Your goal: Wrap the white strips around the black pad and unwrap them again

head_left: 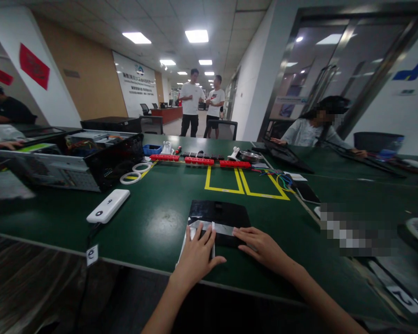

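A flat black panel lies on the green table near its front edge, with a grey strip running across its surface. My left hand rests on the panel's left part, fingers spread, partly over a white sheet or strip at that side. My right hand lies with its fingers stretched out, their tips touching the right end of the grey strip. Neither hand is closed around anything. The lower edge of the panel is partly hidden by my hands.
To the left are a white power bank, white tape rings and an opened computer case. Red power strips, yellow floor-style markings and a phone lie beyond the panel. A co-worker sits at right.
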The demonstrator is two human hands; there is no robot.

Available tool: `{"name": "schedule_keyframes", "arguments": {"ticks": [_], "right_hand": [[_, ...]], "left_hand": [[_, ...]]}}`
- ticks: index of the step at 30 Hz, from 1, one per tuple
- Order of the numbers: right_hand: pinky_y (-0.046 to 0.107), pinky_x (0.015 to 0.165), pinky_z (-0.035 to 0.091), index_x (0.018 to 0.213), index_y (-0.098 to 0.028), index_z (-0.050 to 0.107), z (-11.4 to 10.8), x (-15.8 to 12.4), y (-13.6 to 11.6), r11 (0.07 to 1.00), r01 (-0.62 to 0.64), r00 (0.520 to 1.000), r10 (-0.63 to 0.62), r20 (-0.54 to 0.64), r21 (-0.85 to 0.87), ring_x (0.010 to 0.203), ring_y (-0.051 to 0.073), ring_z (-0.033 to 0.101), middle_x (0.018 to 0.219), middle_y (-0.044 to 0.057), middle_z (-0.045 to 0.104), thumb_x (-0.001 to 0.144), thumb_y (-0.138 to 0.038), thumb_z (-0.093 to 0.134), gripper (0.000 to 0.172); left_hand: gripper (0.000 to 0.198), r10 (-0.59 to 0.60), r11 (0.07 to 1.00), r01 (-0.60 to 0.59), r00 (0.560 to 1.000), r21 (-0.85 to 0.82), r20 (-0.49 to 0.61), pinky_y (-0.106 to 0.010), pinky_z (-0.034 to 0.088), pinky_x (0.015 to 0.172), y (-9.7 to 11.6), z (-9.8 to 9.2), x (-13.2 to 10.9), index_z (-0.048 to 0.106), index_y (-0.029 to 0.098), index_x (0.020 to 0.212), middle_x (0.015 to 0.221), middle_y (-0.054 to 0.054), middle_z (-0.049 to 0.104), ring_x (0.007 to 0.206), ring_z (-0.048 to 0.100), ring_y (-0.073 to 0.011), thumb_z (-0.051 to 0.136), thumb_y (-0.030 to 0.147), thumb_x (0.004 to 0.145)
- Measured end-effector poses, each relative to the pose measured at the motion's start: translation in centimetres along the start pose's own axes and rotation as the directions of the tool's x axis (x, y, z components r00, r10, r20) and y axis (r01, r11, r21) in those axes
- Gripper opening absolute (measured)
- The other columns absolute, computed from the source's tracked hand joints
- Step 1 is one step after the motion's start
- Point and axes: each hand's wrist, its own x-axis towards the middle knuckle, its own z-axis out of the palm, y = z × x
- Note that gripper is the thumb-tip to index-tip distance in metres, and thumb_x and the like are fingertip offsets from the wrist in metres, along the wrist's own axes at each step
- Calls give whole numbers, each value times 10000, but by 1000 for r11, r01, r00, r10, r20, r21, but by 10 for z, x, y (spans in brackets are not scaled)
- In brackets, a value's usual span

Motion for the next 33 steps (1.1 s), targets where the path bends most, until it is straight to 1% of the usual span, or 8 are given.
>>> {"name": "schedule_keyframes", "arguments": {"ticks": [2,5,9,19,26,30,31,33], "right_hand": [[463,1054,320,1379,-251,389,0,-8,-1,999,-39,996,37,82,29,1280,226,388,1401,73,426,895,-416,454,516],[513,1101,180,1446,-255,207,1,-16,-2,995,-85,977,75,199,43,1367,231,208,1493,63,233,894,-515,393,638],[540,1103,88,1456,-278,89,0,-18,-5,993,-96,964,75,256,71,1387,226,113,1516,55,131,907,-521,344,652],[555,1094,65,1455,-309,86,0,-18,-7,986,-125,963,93,254,113,1390,227,101,1520,54,132,905,-522,349,646],[529,1105,48,1454,-306,118,-4,-19,-11,972,-167,960,121,253,167,1391,205,103,1519,37,148,903,-534,347,639],[512,1107,96,1442,-295,216,-13,-14,-10,952,-204,961,150,232,228,1380,208,163,1508,43,201,903,-529,352,603],[502,1108,108,1436,-287,241,-16,-11,-10,950,-208,964,160,213,231,1376,207,183,1505,46,215,902,-529,352,596],[487,1110,119,1423,-272,289,-21,-2,-11,956,-205,972,173,160,210,1368,207,211,1497,51,242,902,-526,355,583]], "left_hand": [[737,10,1000,-10,1000,4,-11,-650,170,1038,-1,1,-1,353,197,1399,1422,-126,416,1342,261,-371,324,671,835],[727,22,1000,-22,999,11,-26,-648,164,1043,-1,1,-2,346,195,1402,1431,-123,402,1346,253,-370,333,658,842],[695,32,999,-32,999,13,-18,-643,158,1049,-1,-1,-3,329,194,1410,1452,-110,369,1352,237,-369,327,625,866],[664,11,1000,-11,1000,8,-11,-647,137,1052,1,2,-4,306,182,1420,1469,-106,337,1358,221,-364,295,587,894],[692,7,1000,-7,1000,-30,1,-645,108,1058,3,-2,-6,170,194,1460,1486,-99,300,1374,172,-353,337,560,896],[652,-21,993,17,999,-115,-35,-547,170,1088,-17,-19,-10,92,218,1466,1509,-88,246,1383,193,-266,358,464,924],[617,-49,990,41,997,-132,-61,-517,185,1093,-27,-24,-12,116,223,1462,1504,-84,261,1380,214,-239,346,441,933],[513,-124,984,109,986,-137,-107,-473,201,1099,-49,-34,-17,243,222,1430,1471,-72,344,1363,268,-202,317,388,950]]}}
